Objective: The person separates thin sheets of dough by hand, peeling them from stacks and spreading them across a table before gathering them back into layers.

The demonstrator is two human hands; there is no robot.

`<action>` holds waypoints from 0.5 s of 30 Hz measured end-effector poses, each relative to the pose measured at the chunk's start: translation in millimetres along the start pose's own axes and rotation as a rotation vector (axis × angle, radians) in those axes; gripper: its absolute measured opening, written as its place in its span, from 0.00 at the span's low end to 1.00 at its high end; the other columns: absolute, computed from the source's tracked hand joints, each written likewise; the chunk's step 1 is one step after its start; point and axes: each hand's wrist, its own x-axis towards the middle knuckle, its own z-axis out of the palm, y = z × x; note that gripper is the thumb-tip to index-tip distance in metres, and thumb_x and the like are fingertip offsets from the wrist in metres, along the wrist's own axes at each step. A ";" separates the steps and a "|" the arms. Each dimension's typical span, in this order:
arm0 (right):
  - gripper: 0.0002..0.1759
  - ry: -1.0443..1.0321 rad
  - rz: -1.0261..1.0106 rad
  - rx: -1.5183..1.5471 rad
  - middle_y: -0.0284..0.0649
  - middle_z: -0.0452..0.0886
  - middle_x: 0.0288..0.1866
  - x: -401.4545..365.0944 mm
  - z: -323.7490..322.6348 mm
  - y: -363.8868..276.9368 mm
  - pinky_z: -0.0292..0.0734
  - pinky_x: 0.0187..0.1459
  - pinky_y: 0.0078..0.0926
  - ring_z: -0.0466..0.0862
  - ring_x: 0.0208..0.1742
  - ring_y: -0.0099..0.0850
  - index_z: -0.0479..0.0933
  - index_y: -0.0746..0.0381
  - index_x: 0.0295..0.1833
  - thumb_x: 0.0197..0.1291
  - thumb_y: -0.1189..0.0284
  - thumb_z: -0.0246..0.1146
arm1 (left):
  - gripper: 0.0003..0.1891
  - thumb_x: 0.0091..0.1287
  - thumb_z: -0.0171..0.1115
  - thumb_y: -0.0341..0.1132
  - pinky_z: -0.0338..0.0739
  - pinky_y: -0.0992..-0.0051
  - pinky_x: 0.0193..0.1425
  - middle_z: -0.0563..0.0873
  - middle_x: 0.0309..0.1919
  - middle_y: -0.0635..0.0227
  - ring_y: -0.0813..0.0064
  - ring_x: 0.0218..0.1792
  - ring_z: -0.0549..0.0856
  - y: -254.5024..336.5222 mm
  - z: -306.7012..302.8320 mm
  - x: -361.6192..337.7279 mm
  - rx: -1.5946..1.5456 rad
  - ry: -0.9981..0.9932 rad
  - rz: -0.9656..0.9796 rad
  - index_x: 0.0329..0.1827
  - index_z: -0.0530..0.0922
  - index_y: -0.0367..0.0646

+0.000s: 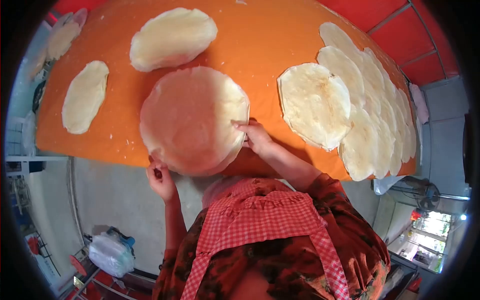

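A large round flatbread [192,120] is held up in front of me, over the near edge of the orange table. My left hand [161,181] pinches its lower left rim. On its right edge, my right hand [254,137] grips with the thumb on top and the fingers underneath, partly hidden. Behind it lies an oval flatbread [172,39], and another thin one [85,97] rests at the left. A browned round stack [315,102] sits right of my right hand.
Many overlapping flatbreads [377,120] cover the right end of the orange table [250,40]. On the floor at the lower left is a plastic bag [111,254]. A fan [428,196] stands at the right, and red tiles [400,37] line the upper right.
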 end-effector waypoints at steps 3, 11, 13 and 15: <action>0.18 0.032 -0.120 0.168 0.41 0.83 0.47 15.3 6.6 -2.1 0.81 0.46 0.35 0.84 0.48 0.31 0.80 0.62 0.52 0.53 0.80 0.62 | 0.06 0.67 0.57 0.22 0.68 0.82 0.45 0.74 0.38 0.73 0.84 0.38 0.71 2.8 -4.3 -13.1 -0.066 -0.111 0.058 0.45 0.74 0.39; 0.18 -0.123 -0.576 -0.184 0.41 0.83 0.44 -2.7 26.7 -90.9 0.76 0.46 0.27 0.81 0.47 0.29 0.78 0.67 0.47 0.47 0.81 0.58 | 0.10 0.68 0.53 0.22 0.73 0.78 0.46 0.76 0.41 0.70 0.80 0.41 0.75 73.8 27.6 -16.6 -0.215 -0.368 -0.160 0.51 0.73 0.38; 0.16 -0.174 -0.689 -0.480 0.34 0.81 0.41 9.9 27.9 -145.9 0.75 0.44 0.31 0.79 0.43 0.27 0.78 0.66 0.46 0.48 0.76 0.59 | 0.11 0.69 0.53 0.25 0.75 0.75 0.48 0.78 0.46 0.67 0.76 0.43 0.78 88.9 39.6 -6.4 -0.154 -0.425 -0.251 0.54 0.73 0.37; 0.15 -0.078 -0.834 -0.934 0.34 0.79 0.32 21.1 44.1 -214.5 0.73 0.40 0.31 0.77 0.38 0.27 0.78 0.65 0.43 0.46 0.74 0.61 | 0.14 0.70 0.54 0.29 0.76 0.71 0.51 0.78 0.48 0.66 0.73 0.48 0.79 93.7 58.0 10.0 -0.283 -0.475 -0.314 0.57 0.72 0.39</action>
